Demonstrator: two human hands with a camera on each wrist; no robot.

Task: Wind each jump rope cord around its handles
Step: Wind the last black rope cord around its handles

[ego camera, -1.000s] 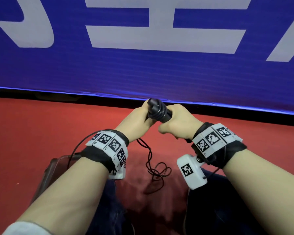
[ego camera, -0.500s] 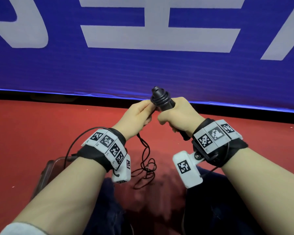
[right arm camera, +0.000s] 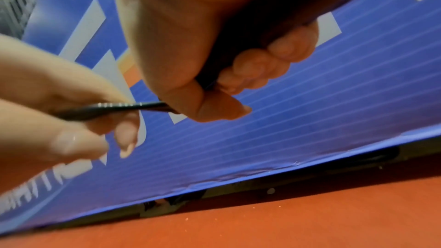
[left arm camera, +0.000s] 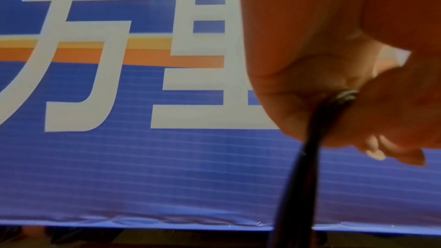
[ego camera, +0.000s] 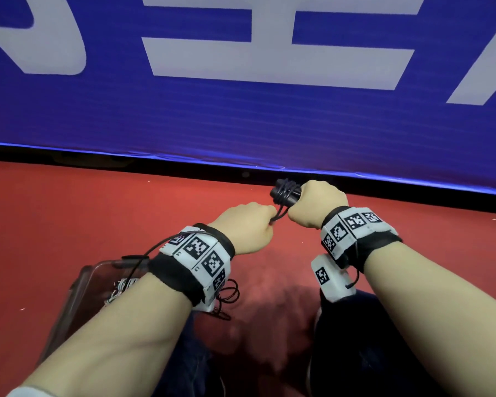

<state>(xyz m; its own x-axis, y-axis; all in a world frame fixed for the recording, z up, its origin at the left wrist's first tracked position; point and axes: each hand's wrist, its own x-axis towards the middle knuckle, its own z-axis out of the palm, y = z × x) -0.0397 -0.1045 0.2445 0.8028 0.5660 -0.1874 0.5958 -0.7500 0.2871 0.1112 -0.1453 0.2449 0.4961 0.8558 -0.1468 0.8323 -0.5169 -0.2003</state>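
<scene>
My right hand (ego camera: 312, 203) grips the black jump rope handles (ego camera: 286, 191), whose tips stick out to the left with several turns of thin black cord around them. Its fingers (right arm camera: 260, 67) curl round the dark handles (right arm camera: 238, 48). My left hand (ego camera: 251, 223) sits just left and below, pinching the cord (ego camera: 279, 214) taut between thumb and fingers (right arm camera: 124, 135). In the left wrist view the cord (left arm camera: 307, 150) runs down out of the closed left hand (left arm camera: 334, 82). Loose cord loops (ego camera: 229, 293) hang under my left wrist.
A clear plastic bin (ego camera: 98, 276) with a pale rope in it stands on the red floor (ego camera: 69, 213) by my left forearm. A blue banner with white characters (ego camera: 241, 81) rises close ahead. My knees in dark trousers (ego camera: 364, 339) are below.
Both hands have dropped lower and the handles now lie nearly level, pointing left. My left hand came round under the handles, pulling the cord tight; less loose cord hangs below.
</scene>
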